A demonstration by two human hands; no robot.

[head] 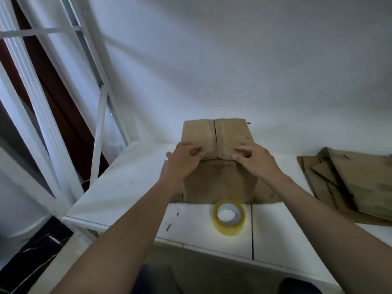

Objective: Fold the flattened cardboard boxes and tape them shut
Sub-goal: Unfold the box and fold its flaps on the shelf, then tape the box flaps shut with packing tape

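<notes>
A brown cardboard box (218, 179) stands on the white table (131, 187), its two top flaps folded together with a seam down the middle. My left hand (182, 160) presses with curled fingers on the near edge of the left flap. My right hand (254, 159) presses the same way on the right flap's near edge. A roll of clear yellowish tape (229, 217) lies flat on the table just in front of the box, touched by neither hand. The box's bottom flaps spread out on the table beneath it.
A pile of flattened cardboard boxes (350, 185) lies on the table at the right. A white metal shelf frame (99, 115) stands to the left of the table. A white wall rises behind. The table's near edge runs below the tape.
</notes>
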